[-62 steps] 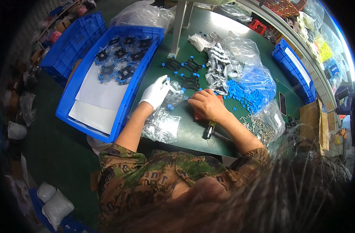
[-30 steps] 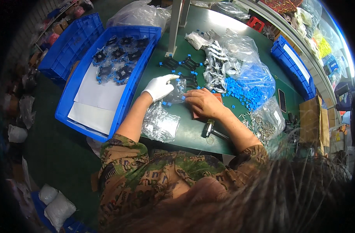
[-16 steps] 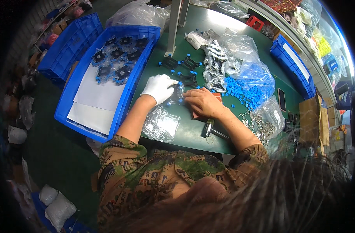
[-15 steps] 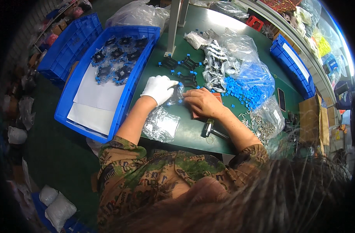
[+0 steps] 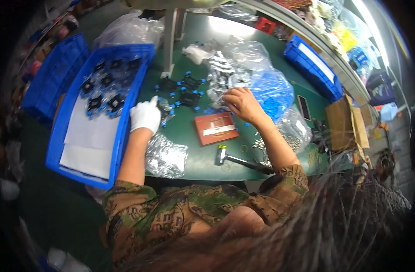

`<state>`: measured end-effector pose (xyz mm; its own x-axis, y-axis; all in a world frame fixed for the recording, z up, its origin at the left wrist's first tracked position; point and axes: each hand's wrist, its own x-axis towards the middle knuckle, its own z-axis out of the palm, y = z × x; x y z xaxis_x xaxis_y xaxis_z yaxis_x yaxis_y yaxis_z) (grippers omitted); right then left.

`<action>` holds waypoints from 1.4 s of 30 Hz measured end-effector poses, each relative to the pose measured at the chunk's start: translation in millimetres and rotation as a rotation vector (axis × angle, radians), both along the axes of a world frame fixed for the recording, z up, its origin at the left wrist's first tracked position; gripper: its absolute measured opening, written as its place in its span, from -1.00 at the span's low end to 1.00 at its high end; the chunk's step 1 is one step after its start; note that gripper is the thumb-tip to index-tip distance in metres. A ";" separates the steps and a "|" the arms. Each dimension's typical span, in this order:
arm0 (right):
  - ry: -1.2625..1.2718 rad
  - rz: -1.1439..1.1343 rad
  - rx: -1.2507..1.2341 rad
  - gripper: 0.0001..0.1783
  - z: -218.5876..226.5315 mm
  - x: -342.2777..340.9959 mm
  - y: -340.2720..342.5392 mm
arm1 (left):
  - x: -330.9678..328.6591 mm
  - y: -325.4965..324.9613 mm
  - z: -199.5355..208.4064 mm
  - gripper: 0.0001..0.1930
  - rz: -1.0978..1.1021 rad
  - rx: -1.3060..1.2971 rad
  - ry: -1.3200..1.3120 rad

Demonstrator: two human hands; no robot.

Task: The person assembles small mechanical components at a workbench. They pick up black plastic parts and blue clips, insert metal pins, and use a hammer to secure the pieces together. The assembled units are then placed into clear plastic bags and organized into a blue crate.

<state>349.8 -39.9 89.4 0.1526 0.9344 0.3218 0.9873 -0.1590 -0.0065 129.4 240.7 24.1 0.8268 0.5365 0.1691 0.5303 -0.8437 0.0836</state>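
My left hand (image 5: 145, 117), in a white glove, is closed on the near side of a clear-bagged black bracket with blue corners (image 5: 165, 109), beside the crate. My bare right hand (image 5: 244, 107) reaches over the right side of the table, its fingers bent at the edge of a pile of wrapped silvery-clear packets (image 5: 220, 75). What its fingertips touch is hidden. Several unbagged black brackets with blue corners (image 5: 189, 99) lie beyond my left hand. A reddish-brown box (image 5: 215, 128) rests between my arms, and a hammer (image 5: 241, 159) lies nearer me.
On the left, a blue crate (image 5: 53, 156) holds bagged brackets on white sheets. Clear plastic bags (image 5: 165, 156) lie at the table's near edge. Small blue pieces (image 5: 271, 105) and metal screws (image 5: 287, 141) are at right, with a phone (image 5: 303, 107) beyond. A metal post (image 5: 169, 45) stands at the back.
My right hand has left the bagged bracket and moved right and away to the wrapped packets. My left hand has shifted left with the bagged bracket. The whole view has also shifted.
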 end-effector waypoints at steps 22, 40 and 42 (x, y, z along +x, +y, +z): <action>-0.026 -0.930 -0.010 -0.62 -97.8 264.8 -10.1 | -20.6 -31.0 36.6 -0.54 -0.032 -0.037 0.081; 1.678 -0.330 0.543 -0.64 -31.8 132.8 -63.9 | 100.9 -21.2 16.6 -0.17 -0.048 -0.504 0.027; 1.377 -0.491 0.370 -0.64 -29.7 120.6 -65.8 | 101.1 -23.1 18.7 -0.15 -0.041 -0.548 0.017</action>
